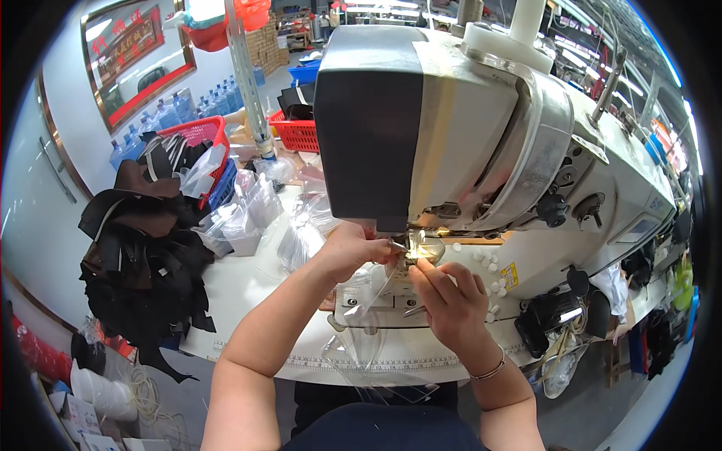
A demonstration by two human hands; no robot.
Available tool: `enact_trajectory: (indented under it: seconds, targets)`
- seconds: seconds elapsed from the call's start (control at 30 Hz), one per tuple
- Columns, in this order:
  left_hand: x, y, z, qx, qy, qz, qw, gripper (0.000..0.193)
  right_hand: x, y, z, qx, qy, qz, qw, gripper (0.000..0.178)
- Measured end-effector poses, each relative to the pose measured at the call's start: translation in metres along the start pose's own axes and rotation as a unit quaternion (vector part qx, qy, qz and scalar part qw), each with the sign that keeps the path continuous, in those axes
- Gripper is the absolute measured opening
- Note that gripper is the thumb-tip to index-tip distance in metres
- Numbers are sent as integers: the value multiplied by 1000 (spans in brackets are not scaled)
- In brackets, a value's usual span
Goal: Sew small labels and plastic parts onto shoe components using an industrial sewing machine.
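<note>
Clear plastic piece [366, 342] runs from below sewing machine head [368, 150] down over table [233, 293] edge. L hand [350, 252] & R hand [453, 307] meet nr. needle area; exact grip I can't tell. Stitching prob. under way; no finished seam visible, remaining amt. unclear.

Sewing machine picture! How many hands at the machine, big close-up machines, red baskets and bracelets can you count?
Hands at the machine, left hand and right hand: 2
Big close-up sewing machine: 1
Red baskets: 2
Bracelet: 1
Total: 6
</note>
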State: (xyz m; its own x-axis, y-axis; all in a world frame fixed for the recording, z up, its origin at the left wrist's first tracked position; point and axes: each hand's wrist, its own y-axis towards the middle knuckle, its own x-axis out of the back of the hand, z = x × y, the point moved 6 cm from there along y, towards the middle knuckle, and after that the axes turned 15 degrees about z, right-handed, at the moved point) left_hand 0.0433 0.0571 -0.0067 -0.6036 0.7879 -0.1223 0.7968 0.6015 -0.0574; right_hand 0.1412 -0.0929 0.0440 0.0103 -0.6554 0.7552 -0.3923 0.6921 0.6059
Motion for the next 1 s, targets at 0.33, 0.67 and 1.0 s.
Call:
enact_trajectory:
  seconds: [0.33, 0.67, 1.0]
  targets:
    - [-16, -7, 4, -74, -87, 36, 993, 15, 0, 6, -31, -10, 49, -14, 999, 28]
    - [-12, -12, 12, 6, -125, 3, 992, 16, -12, -11, -44, -118, 223, -94, 963, 20]
    - [-19, -12, 25, -88, -189, -26, 978, 10, -56, -28, -41, -235, 625, 132, 733, 11]
